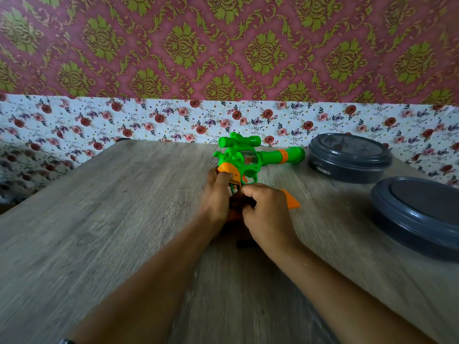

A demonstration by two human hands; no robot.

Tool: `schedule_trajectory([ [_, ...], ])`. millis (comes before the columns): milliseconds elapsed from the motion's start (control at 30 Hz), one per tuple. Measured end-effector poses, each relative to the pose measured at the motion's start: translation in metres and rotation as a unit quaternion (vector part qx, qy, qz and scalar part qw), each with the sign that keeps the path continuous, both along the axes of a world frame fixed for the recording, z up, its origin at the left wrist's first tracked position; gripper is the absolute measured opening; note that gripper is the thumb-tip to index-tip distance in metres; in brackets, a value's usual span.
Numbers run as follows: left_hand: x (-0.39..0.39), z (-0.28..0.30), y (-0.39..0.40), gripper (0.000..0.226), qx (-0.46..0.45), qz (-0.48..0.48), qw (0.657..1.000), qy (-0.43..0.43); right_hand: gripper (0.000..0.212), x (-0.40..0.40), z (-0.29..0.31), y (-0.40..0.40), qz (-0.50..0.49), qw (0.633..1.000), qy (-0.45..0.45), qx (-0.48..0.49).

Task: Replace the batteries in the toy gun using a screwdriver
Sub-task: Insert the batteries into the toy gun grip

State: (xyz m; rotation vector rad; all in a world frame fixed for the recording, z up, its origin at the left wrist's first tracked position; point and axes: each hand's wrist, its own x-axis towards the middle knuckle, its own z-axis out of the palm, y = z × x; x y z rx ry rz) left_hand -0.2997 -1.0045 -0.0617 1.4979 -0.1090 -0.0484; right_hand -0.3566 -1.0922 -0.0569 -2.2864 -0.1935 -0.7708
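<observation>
My left hand point(215, 194) grips the orange grip of the toy gun point(244, 158), steadying it on the surface point(124, 219) so the open battery bay faces me. My right hand point(265, 209) is curled at the bay, the orange cover point(291, 199) just beyond it; I cannot tell what it pinches. Right of my right hand sit two lidded grey containers point(350, 157), contents hidden.

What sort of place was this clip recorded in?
Most likely a room in a home, not a workshop. A wood-grain table stands against a wall with ornate damask wallpaper above a floral band, and two dark lidded containers sit beside the toy gun.
</observation>
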Motion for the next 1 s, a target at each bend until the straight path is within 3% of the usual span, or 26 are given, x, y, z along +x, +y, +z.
schedule_trajectory([
  [300,0.003,-0.004,-0.001,0.049,-0.063,-0.006,0.997,0.044,0.025,0.001,0.000,0.000,0.009,1.000,0.016,0.012],
  [433,0.004,-0.005,0.000,0.073,-0.041,-0.014,0.999,0.029,0.019,0.001,-0.002,0.000,0.011,1.000,0.003,-0.007],
  [567,0.009,-0.009,0.001,0.062,-0.060,-0.019,0.998,0.027,0.023,0.003,-0.002,-0.005,0.041,0.997,0.006,-0.072],
  [800,0.013,-0.012,0.003,0.078,-0.087,-0.040,0.993,0.071,0.026,0.000,-0.002,-0.009,0.056,0.985,-0.004,-0.165],
  [900,0.014,-0.013,0.000,0.078,-0.086,-0.044,0.994,0.056,0.030,0.006,0.007,-0.026,0.028,0.996,-0.020,-0.082],
  [1000,0.013,-0.014,0.001,0.062,-0.079,-0.038,0.996,0.024,0.035,0.008,0.015,-0.057,0.005,0.999,0.018,0.041],
])
